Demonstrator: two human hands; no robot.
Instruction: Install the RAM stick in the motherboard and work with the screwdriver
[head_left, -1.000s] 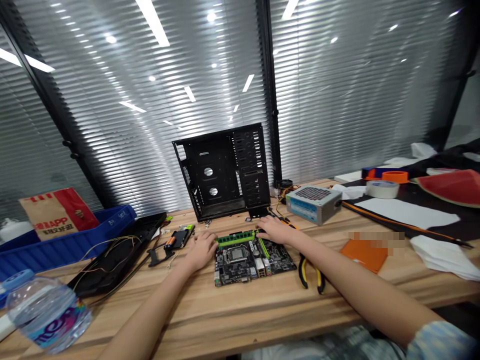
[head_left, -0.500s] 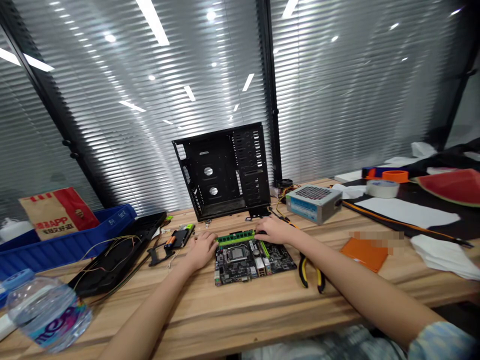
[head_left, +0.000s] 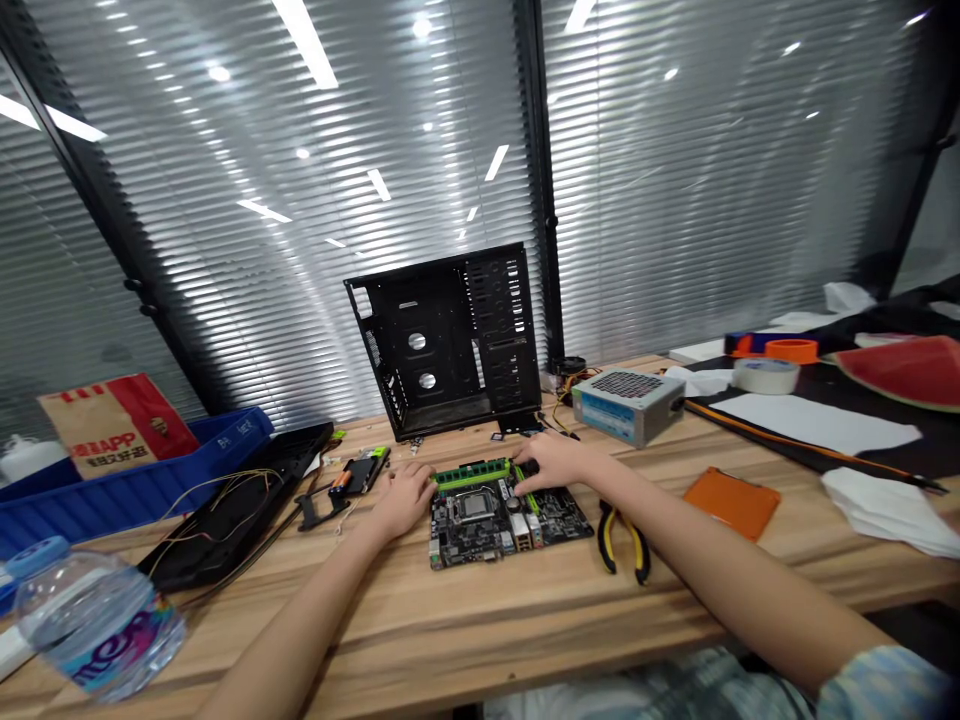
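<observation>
A dark motherboard [head_left: 469,540] lies flat on the wooden table in front of me, its metal-topped processor [head_left: 475,507] showing near the middle. Along its far edge runs a green RAM stick [head_left: 469,474]. My left hand [head_left: 407,497] rests at the board's left edge, fingertips by that end of the stick. At the other end, my right hand [head_left: 553,463] reaches over the board, thumb and forefinger apart, with something dark between them that I cannot make out. Pliers with black and yellow handles [head_left: 639,550] lie beneath my right forearm.
An open black computer case [head_left: 442,340] stands behind the board. A power supply [head_left: 628,403] sits at the back right, an orange pouch [head_left: 731,503] before it. On the left are a black panel [head_left: 225,525] with wires, a blue bin [head_left: 225,445] and a water bottle [head_left: 97,625].
My right hand has shifted slightly, and its thumb now shows lower over the board, spread from the forefinger. My left hand stays nearly still at the left edge.
</observation>
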